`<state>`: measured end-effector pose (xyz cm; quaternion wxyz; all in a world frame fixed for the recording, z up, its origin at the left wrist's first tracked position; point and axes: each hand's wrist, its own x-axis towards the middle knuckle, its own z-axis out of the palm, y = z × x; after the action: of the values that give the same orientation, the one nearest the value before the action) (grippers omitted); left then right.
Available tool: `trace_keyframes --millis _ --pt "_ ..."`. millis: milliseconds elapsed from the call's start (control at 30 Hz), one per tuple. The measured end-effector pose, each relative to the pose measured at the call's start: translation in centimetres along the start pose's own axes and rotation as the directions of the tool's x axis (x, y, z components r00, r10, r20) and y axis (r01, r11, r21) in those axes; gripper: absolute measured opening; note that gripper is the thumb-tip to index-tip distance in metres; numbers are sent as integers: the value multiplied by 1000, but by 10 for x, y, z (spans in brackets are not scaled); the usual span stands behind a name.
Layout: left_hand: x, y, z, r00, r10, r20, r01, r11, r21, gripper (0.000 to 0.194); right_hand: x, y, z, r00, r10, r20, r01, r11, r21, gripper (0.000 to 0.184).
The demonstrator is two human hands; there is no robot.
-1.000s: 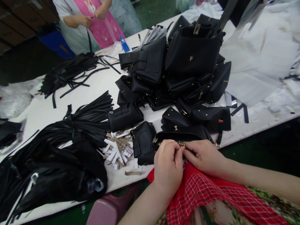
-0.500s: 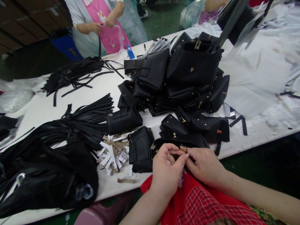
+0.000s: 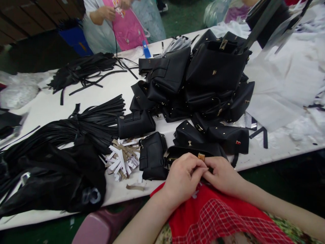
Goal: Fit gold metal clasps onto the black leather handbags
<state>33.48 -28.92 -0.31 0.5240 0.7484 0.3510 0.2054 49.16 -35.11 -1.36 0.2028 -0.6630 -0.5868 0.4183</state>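
Observation:
Close to the table's front edge lies a black handbag point(image 3: 212, 149), with a gold clasp point(image 3: 201, 157) on its flap and a gold stud on its body. My left hand point(image 3: 181, 178) is closed at the flap's lower edge, thumb and fingers pinched together. Just below the clasp, my right hand point(image 3: 222, 174) grips the same flap, its fingertips meeting those of the left. What lies between the fingertips is mostly hidden. Left of the hands sits a small black bag point(image 3: 153, 156) with a strap loop on its face.
A heap of black handbags point(image 3: 215, 74) stands behind. To the left are bundled black strips point(image 3: 93, 127), white and brown paper strips point(image 3: 120, 159) and a black plastic bag point(image 3: 58, 183). White sheets point(image 3: 279, 98) cover the right. A person in a pink apron point(image 3: 129, 27) stands across the table.
The view has tilted slightly, shifting the far bags up and to the right. My hands stay at the flap, with the left fingers curled closer together and the clasp tipped a little.

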Motion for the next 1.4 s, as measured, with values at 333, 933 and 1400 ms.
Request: trace_keyframes --millis 333,933,1400 --pt "-12 -4 -10 996 -92 -7 89 980 -178 9 4 5 2 995 65 75 -94 852 516 34" --pt "-9 -4 -33 997 -68 20 63 979 194 24 -2 -5 0 998 -40 57 26 972 233 35" --pt "-8 10 -31 963 86 254 -251 626 739 15 0 -14 2 992 -104 70 107 993 -48 35"
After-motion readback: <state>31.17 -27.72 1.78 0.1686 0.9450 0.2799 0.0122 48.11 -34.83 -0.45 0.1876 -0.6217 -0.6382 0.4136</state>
